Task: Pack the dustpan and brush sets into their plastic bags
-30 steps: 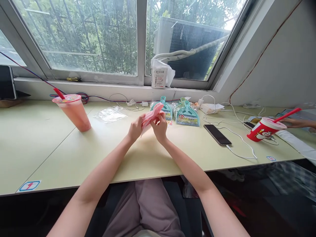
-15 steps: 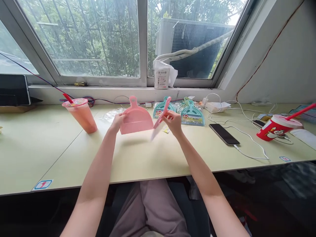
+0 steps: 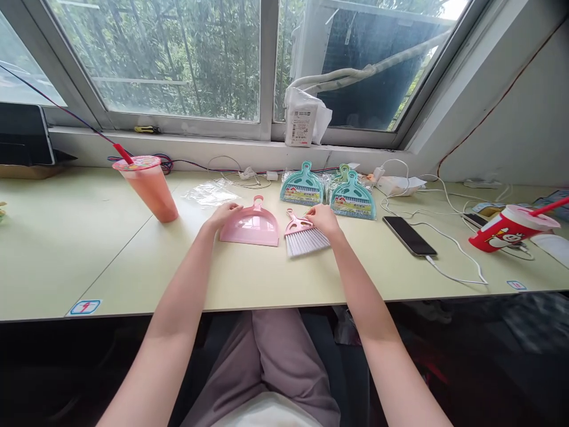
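A pink dustpan (image 3: 249, 231) lies on the pale table with its handle pointing toward the window. My left hand (image 3: 226, 214) grips its upper left edge, the fingers bent over the rim. To the right, a small pink hand brush (image 3: 306, 240) with white bristles rests on the table, bristles toward me. My right hand (image 3: 324, 219) pinches the right side of the brush head and hides part of it. Behind my hands stand teal dustpan-and-brush sets (image 3: 303, 185) in clear plastic packaging.
A tall pink drink cup (image 3: 151, 193) leans at the left, near crumpled clear plastic wrap (image 3: 211, 193). On the right lie a phone (image 3: 409, 236) on a white cable and a tilted red cup (image 3: 502, 231) with a straw. A tissue pack (image 3: 302, 124) stands on the sill.
The dustpan and brush, held up above the table before, have come down onto it. The brush has turned from edge-on to flat, with its bristles now showing. The view has shifted a little.
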### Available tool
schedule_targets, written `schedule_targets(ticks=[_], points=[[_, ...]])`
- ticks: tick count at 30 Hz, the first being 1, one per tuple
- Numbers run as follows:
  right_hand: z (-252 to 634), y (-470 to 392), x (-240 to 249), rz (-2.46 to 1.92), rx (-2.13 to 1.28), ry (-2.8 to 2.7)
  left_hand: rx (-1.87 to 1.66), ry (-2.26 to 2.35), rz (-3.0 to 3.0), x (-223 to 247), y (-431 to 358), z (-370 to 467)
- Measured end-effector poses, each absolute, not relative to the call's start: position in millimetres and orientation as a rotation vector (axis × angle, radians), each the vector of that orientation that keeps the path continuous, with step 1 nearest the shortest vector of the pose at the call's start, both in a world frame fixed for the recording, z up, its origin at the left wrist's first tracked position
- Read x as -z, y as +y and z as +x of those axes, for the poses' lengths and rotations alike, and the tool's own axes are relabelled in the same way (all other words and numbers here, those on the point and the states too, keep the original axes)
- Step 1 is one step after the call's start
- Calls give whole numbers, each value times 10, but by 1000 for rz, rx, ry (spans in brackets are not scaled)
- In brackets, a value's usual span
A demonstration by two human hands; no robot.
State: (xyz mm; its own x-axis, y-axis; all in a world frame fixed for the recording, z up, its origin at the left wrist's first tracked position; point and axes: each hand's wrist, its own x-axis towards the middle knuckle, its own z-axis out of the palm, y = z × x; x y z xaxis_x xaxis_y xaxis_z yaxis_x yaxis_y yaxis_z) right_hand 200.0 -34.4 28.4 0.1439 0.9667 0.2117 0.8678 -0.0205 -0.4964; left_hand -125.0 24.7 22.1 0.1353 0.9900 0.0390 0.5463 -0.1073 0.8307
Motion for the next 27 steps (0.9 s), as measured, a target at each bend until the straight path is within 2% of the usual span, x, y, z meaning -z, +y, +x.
schedule_targets(ticks=[4, 10, 15, 20, 24, 27], points=[[2054, -307, -224, -2002, -122, -1847, -848, 1510, 1836, -143, 264, -1186], [2085, -249, -137, -1942, -261, -1816, -773, 1559, 1882, -142, 281, -1094], [2116, -249, -187, -1475, -687, -1616, -990, 1464, 1501, -200, 288, -1198], [1983, -328, -306, -1161, -953, -1489, -948, 1192, 1369, -220, 253, -1169], [1790, -350, -323, -1180, -800, -1408, -851, 957, 1448, -247, 131, -858], [1629, -383, -280, -1365, -580, -1398, -685, 871, 1542, -260, 5, -627]])
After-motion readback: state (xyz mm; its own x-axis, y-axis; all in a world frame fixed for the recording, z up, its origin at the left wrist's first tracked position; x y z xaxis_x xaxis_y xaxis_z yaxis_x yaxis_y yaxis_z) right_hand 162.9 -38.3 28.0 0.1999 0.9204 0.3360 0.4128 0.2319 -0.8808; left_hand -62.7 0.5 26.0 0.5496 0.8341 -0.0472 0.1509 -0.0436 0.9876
